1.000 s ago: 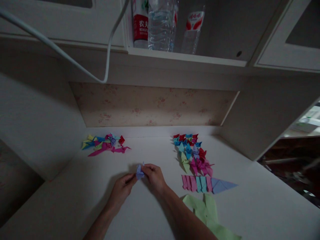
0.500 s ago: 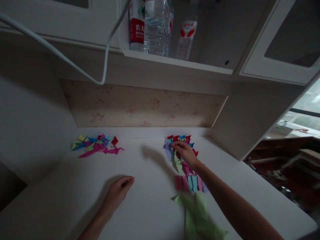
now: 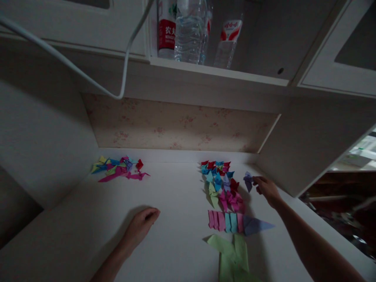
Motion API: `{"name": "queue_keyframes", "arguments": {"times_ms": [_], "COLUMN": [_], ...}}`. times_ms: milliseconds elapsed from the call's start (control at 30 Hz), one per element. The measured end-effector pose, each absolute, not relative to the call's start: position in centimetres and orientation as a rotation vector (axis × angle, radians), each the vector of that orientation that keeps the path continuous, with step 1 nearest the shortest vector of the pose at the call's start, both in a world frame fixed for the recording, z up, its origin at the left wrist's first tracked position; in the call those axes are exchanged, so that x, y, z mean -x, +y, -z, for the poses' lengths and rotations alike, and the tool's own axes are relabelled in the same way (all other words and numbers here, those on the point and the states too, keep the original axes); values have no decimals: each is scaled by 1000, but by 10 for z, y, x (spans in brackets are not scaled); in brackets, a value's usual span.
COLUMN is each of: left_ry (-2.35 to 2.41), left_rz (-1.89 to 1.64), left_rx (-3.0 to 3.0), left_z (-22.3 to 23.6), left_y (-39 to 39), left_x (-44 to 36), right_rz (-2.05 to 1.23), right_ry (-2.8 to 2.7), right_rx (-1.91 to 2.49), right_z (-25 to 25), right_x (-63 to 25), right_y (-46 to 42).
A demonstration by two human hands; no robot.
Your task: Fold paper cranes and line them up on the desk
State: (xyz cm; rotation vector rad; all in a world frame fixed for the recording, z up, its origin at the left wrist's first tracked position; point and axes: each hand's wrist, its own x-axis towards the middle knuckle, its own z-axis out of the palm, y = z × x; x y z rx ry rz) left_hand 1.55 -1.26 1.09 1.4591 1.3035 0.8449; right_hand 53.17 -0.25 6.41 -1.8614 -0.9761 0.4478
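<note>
head view: your two hands are well apart over the white table point(image 3: 176, 243). your right hand point(image 3: 266, 190) has its thumb and fingers pinched on one edge of a purple paper point(image 3: 248, 181), a small folded one, which sits just right of the right group point(image 3: 217, 182); whether it touches the table, you cannot tell from here. your left hand point(image 3: 142, 223) is low and nearer to you, its fingers loosely curled in with the thumb against them, left of the right group. that group is made of small folded papers set close together, red and blue ones at the far end, light blue, purple and green ones midway, pink ones nearest you. just below it lies a row point(image 3: 221, 221) of pink and teal folds, with a purple point point(image 3: 258, 226) at its right end. nearer to you again is a green sheet point(image 3: 233, 254), creased and cut by the bottom edge. far left on the table you have a mixed pile point(image 3: 119, 170) of folded papers. above, bottles point(image 3: 190, 37) stand on a shelf point(image 3: 217, 71), and a white cable point(image 3: 125, 74) hangs in front of the cabinet.
</note>
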Motion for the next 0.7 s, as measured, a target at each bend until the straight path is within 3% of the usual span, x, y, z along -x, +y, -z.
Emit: {"name": "queue_keyframes", "arguments": {"times_ms": [300,700], "left_ry": [1322,1355], "left_rz": [-907,-876], "left_rx": [-1549,-1521], "left_z": [-9,-12], "left_y": [-11,-11], "left_x": [-15,-17], "right_rz": [-564,-610], "right_ry": [-1014,-1059], "right_rx": [2012,2052], "right_z": [-23,-14], "right_x": [-552,-556], "right_y": [9,19]}}
